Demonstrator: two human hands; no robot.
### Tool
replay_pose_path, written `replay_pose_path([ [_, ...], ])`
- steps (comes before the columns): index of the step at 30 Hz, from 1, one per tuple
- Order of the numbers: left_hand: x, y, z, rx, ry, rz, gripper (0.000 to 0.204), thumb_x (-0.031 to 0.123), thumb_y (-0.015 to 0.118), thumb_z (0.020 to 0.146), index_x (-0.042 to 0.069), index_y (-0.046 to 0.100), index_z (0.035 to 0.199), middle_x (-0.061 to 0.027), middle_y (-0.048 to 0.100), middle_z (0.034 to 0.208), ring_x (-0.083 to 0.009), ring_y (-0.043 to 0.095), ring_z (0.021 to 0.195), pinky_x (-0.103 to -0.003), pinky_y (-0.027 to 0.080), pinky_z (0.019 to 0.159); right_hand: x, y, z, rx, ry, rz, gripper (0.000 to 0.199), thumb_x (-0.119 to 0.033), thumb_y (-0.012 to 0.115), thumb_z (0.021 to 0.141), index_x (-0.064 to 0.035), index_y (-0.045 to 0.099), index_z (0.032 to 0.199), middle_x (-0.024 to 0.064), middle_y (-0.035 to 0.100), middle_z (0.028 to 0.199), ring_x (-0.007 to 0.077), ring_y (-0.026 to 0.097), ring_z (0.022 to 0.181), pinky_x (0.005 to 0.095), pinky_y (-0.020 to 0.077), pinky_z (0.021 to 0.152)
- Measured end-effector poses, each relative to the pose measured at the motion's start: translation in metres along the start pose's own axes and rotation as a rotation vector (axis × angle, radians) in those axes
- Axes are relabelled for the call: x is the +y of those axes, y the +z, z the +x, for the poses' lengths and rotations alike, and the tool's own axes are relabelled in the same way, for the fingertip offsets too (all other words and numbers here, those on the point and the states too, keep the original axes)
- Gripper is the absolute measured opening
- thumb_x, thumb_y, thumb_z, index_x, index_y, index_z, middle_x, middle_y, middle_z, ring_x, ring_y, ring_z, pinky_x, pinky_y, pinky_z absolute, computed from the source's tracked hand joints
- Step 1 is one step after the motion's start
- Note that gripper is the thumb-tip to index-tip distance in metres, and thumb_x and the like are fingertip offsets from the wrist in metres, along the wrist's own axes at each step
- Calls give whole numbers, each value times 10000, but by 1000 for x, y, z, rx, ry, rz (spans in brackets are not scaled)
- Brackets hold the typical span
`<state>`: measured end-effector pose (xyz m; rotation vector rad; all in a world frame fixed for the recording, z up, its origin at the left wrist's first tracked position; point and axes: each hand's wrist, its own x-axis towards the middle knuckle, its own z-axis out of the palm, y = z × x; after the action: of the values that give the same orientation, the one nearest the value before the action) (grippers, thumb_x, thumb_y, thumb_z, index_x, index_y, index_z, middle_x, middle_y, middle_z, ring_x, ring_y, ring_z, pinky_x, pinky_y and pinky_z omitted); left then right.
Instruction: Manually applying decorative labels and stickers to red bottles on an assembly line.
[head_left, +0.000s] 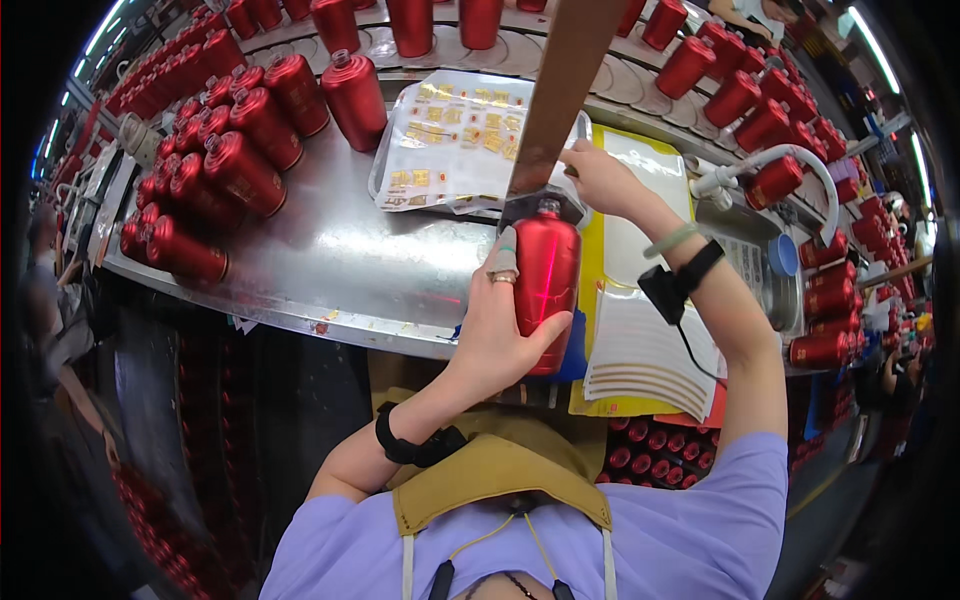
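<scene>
A glossy red bottle [550, 275] with a clear neck stands in front of me, bright pink crossing light lines on its side. Wrapped round its left side is my left hand [497, 330], thumb across the lower front; a finger wears a pale covering and a ring. Beyond the bottle's neck, my right hand [608, 182] is closed in a pinch beside a brown upright post [565, 80]; what its fingertips hold, if anything, I cannot make out. Near both hands lies a white sheet [450, 185] on a tray, bearing rows of small gold and red labels.
Several red bottles [245, 170] crowd the metal table [330, 265] on the left. More red bottles [410, 25] line a conveyor at the back. Right of me are a yellow board [592, 385] with strip sheets [650, 350], a sink with a white faucet [715, 182], and a blue cup [783, 255].
</scene>
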<state>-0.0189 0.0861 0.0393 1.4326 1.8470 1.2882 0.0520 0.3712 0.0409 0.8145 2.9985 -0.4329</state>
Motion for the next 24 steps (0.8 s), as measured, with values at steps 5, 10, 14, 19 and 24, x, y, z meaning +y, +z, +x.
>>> replay_pose_path([
  [5, 8, -10, 1, -83, -60, -6, 972, 309, 819, 850, -128, 268, 1520, -338, 322, 1555, -492, 348, 1411, -518, 303, 1200, 1, 23, 51, -141, -31, -151, 474, -10, 566, 889, -187, 682, 1313, 166, 569, 1252, 360, 653, 1092, 459, 543, 909],
  [10, 5, -10, 1, -35, -18, -31, 1007, 280, 825, 845, -126, 229, 1547, -335, 337, 1537, -492, 375, 1391, -506, 335, 1183, -6, -3, 28, -294, -9, -174, 296, -72, 612, 895, -123, 757, 1148, 177, 598, 1283, 377, 673, 1069, 478, 549, 892],
  [14, 3, -9, 1, -9, 9, -3, 1014, 270, 825, 844, -115, 218, 1559, -328, 363, 1510, -492, 391, 1376, -507, 346, 1173, 22, 7, 49, -174, -47, -16, 191, -188, 660, 920, -81, 795, 1003, 233, 732, 954, 375, 710, 979, 462, 561, 873],
  [19, 4, -4, 9, -58, 48, -3, 1006, 281, 823, 846, -107, 231, 1560, -329, 392, 1483, -487, 405, 1369, -511, 357, 1162, 111, 93, 118, 71, -198, 104, 346, -294, 768, 750, -42, 791, 985, 211, 755, 935, 373, 732, 903, 435, 579, 807],
  [24, 2, -12, 0, -47, -40, -17, 999, 294, 821, 852, -107, 241, 1561, -327, 437, 1454, -483, 462, 1330, -487, 384, 1147, 53, 81, 126, -146, -373, 111, 415, -297, 810, 633, -24, 786, 944, 201, 758, 904, 361, 732, 842, 413, 579, 759],
])
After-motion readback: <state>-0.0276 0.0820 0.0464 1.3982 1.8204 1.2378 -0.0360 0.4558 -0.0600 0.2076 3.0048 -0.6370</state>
